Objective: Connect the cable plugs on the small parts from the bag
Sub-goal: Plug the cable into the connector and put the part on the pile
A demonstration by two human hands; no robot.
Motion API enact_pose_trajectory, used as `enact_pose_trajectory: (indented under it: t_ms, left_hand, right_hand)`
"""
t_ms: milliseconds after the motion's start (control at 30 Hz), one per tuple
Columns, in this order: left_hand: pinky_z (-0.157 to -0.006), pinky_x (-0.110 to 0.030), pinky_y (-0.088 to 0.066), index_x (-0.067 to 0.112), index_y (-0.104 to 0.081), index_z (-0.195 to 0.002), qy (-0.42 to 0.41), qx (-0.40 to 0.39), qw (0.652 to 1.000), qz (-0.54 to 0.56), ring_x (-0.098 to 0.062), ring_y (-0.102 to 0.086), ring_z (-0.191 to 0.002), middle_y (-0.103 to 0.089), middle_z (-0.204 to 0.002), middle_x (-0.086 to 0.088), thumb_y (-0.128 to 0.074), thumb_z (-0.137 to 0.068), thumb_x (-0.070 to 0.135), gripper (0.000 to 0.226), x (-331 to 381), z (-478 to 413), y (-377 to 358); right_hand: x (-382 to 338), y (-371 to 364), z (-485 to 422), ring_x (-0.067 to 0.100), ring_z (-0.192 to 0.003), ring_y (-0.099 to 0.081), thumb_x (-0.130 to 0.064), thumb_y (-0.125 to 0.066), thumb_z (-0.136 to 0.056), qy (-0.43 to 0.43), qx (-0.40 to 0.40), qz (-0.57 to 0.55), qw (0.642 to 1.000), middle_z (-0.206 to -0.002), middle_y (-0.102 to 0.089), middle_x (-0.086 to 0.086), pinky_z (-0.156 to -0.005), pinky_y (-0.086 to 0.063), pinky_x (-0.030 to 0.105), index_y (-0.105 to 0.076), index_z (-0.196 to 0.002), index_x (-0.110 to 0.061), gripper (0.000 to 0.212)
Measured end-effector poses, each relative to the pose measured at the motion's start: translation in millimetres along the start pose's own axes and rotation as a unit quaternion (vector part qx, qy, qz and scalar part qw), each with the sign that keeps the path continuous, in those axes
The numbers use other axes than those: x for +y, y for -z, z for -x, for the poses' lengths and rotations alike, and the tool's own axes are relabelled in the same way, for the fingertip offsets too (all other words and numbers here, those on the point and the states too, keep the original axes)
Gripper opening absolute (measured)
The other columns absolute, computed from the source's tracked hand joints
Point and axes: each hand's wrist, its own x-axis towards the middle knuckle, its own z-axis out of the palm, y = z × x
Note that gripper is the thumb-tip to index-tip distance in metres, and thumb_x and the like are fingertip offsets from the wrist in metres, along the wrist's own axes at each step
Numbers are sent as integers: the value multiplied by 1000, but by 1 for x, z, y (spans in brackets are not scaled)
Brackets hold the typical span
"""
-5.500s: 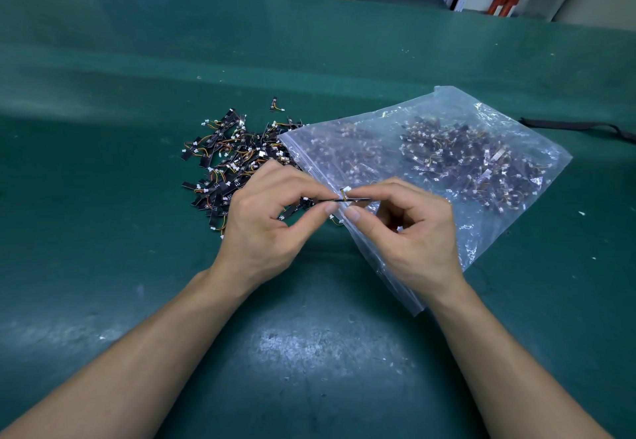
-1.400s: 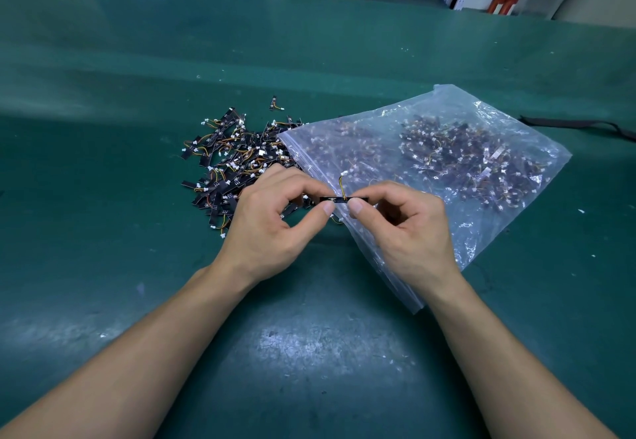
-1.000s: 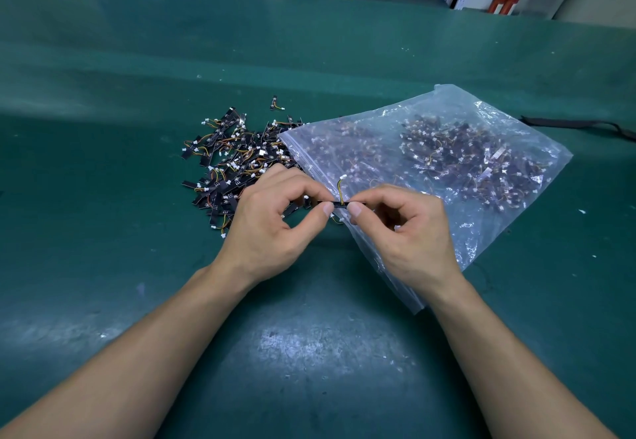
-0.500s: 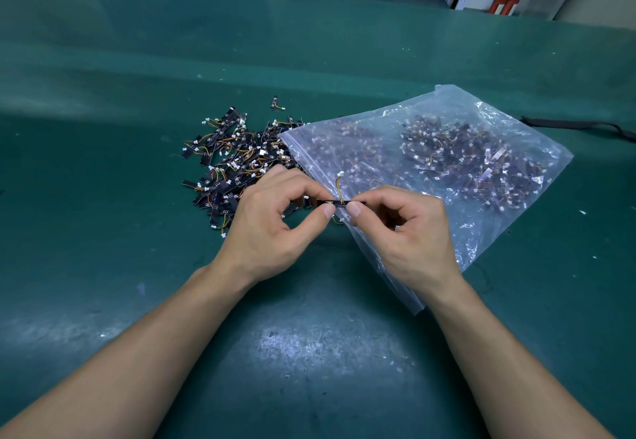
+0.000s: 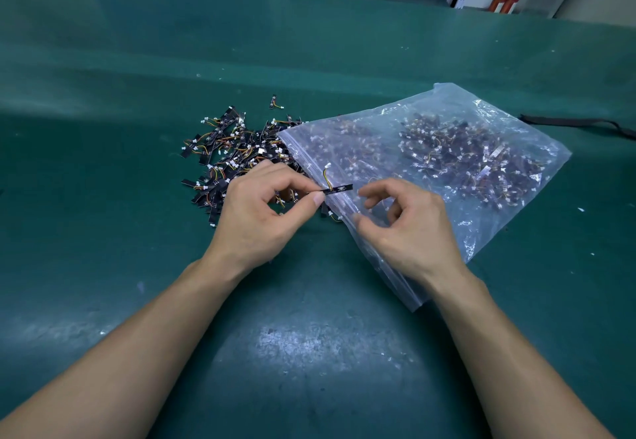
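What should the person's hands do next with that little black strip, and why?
Probably the left hand should set the black strip on the loose pile beside it: the right hand holds nothing, and the strip's wire stands up with a free white plug, like the parts in the pile.

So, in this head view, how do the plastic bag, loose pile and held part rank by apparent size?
1. plastic bag
2. loose pile
3. held part, pinched by the left hand
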Motion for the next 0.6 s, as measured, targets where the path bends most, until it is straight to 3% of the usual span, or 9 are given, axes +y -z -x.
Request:
enact_pose_trajectory:
  t_ms: [100, 200, 400, 600]
  left_hand:
    - [-68, -23, -42, 22, -71, -77, -1, -10, 1000, -7, -19, -57, -70, -68, -76, 13, -76, -83, 16, 10, -1, 2, -1]
    - [-68, -27, -45, 19, -72, -76, -3, -22, 1000, -10, -20, -58, -71, -69, -75, 10, -76, -83, 17, 9, -4, 3, -2]
    - [-77, -36, -49, 14, -73, -82, -20, -71, 997, -33, -20, -62, -80, -71, -82, 5, -73, -88, 18, 7, -8, 5, -6]
    - [-78, -34, -49, 15, -76, -88, -33, -106, 990, -91, -19, -60, -80, -71, -86, 7, -70, -91, 21, 9, -6, 4, -12]
  right_hand:
    - [3, 0, -1, -8, -67, -52, -35, -84, -71, 10, -20, 44, 999, -81, -66, -22, -67, -48, 27, -72, -96, -31, 28]
    - [4, 1, -1, -2, -59, -52, -24, -81, -76, 1, 2, 25, 1000, -74, -65, -24, -65, -50, 30, -74, -90, -30, 17]
    - [5, 8, -4, 5, -53, -51, -25, -78, -81, -15, 61, -27, 998, -70, -65, -31, -57, -40, 15, -75, -85, -33, 9]
    - [3, 13, -6, 2, -48, -50, -29, -73, -83, -30, 99, -99, 990, -57, -61, -28, -50, -37, 7, -76, -80, -37, 9]
